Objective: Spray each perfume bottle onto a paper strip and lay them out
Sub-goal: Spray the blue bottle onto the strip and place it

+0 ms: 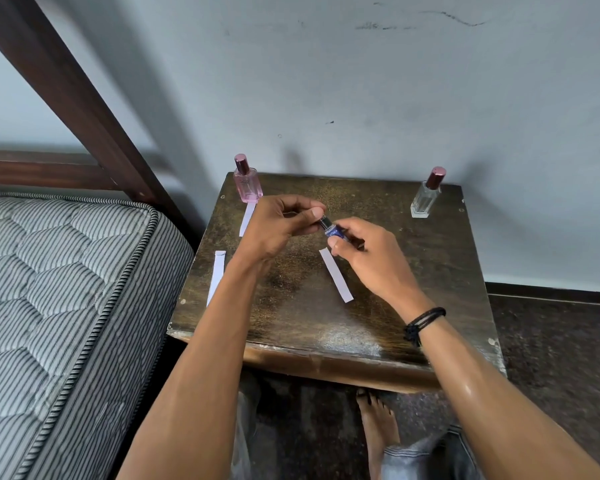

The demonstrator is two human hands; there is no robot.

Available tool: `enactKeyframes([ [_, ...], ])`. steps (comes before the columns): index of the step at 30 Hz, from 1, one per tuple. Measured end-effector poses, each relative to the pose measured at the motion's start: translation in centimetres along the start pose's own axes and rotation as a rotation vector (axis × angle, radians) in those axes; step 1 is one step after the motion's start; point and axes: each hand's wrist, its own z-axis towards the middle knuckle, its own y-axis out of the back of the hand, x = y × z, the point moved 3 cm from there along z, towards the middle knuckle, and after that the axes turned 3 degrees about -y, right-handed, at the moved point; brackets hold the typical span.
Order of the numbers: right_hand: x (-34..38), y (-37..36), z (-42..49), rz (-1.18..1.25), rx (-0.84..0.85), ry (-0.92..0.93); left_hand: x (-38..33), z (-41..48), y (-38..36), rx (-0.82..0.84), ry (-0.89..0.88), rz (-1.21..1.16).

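A small blue perfume bottle point(334, 231) is held tilted over the middle of the dark wooden table point(430, 271). My right hand point(364, 258) grips its body. My left hand point(281, 223) pinches its silver top end with thumb and fingers. A pink bottle point(247, 181) with a dark red cap stands at the table's back left, a clear bottle point(426, 197) with a dark red cap at the back right. Three white paper strips lie on the table: one point(336, 276) under my right hand, one point(247, 218) in front of the pink bottle, one point(216, 277) near the left edge.
A striped mattress point(66, 289) on a dark wooden bed frame point(66, 81) runs along the table's left side. A grey wall point(361, 81) stands right behind the table. My bare foot point(378, 420) and jeans show on the dark floor below the table's front edge.
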Motion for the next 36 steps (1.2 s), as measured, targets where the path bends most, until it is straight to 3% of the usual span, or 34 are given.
enactKeyframes([
  [13, 0.7, -0.5, -0.2, -0.003, 0.034, 0.008, 0.2, 0.0, 1.0, 0.009, 0.040, 0.046],
  [17, -0.1, 0.3, -0.5, -0.092, 0.027, -0.034, -0.1, 0.1, 4.2, -0.274, 0.028, -0.114],
  [20, -0.8, 1.1, -0.6, 0.077, -0.034, -0.079, -0.7, -0.3, 5.1, -0.244, 0.014, -0.133],
  [25, -0.4, 0.4, 0.0, 0.123, -0.047, -0.063, -0.3, -0.1, 2.9, -0.170, -0.027, 0.199],
  [30, -0.7, 0.2, 0.6, 0.236, -0.027, -0.079, -0.1, 0.2, 2.9, -0.155, -0.120, 0.694],
  [36, -1.2, 0.4, 0.7, 0.604, 0.024, -0.164, 0.6, 0.3, 2.8, -0.050, -0.118, 0.881],
])
